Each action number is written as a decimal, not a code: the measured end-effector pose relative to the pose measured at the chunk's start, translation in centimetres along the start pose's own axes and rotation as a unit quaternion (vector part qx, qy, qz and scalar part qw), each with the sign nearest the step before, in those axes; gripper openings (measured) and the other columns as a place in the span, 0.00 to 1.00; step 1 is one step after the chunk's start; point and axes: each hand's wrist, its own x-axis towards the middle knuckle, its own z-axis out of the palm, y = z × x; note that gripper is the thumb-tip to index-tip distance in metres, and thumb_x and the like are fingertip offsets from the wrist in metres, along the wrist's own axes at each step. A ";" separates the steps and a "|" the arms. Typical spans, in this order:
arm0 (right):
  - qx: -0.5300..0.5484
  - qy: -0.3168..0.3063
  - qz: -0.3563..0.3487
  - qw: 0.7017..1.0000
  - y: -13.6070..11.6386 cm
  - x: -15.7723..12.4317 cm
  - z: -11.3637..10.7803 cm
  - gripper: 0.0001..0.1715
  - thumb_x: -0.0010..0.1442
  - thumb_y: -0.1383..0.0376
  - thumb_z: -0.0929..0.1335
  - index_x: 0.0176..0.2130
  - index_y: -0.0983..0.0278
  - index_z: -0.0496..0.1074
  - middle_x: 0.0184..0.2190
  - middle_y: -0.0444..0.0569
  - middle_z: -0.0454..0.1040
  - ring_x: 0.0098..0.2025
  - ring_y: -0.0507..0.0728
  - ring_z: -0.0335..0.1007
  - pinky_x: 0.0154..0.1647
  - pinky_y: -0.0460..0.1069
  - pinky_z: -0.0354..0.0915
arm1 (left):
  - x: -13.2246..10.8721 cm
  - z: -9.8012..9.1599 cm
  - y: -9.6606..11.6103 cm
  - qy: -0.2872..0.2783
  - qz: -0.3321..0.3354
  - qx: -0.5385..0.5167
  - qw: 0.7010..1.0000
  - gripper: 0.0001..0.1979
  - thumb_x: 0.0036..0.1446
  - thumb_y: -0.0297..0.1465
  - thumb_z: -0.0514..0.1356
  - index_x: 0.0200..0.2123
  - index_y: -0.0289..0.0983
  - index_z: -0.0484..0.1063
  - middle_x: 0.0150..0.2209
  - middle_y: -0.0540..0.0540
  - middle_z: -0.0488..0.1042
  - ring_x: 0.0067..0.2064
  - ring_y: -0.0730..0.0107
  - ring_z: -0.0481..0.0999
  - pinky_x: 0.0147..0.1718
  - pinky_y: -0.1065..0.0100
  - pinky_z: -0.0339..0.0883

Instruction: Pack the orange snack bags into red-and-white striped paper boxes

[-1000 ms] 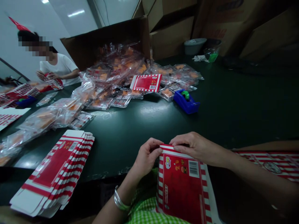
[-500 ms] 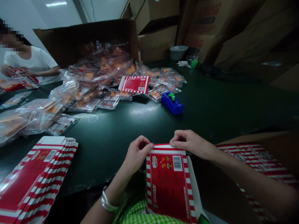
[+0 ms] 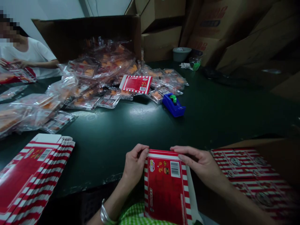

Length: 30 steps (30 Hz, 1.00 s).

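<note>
left hand (image 3: 132,167) and right hand (image 3: 202,161) pinch one box (image 3: 165,190)
thumbs and fingers grip near its top corners, before the near edge of the table (image 3: 112,140), over checked cloth (image 3: 133,215). uneven thumb pressure could crease the box (thin card, by its look). beyond sits the tape dispenser (image 3: 174,109); a stack (image 3: 25,178) lies left.

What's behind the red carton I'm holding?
Beyond the top of the red carton lies the green table; a white panel shows at the carton's right. Anything the carton covers is hidden.
</note>
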 end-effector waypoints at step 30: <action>0.043 0.172 0.179 0.968 0.5 21.2 -8.4 0.15 0.64 0.60 0.67 0.48 0.67 0.70 0.45 0.51 0.72 0.41 0.56 0.72 0.40 0.54 0.72 | 2.1 0.4 -2.4 -0.004 -0.167 -0.153 0.974 0.28 0.40 0.55 0.66 0.36 0.38 0.75 0.35 0.44 0.78 0.38 0.53 0.79 0.33 0.61 0.74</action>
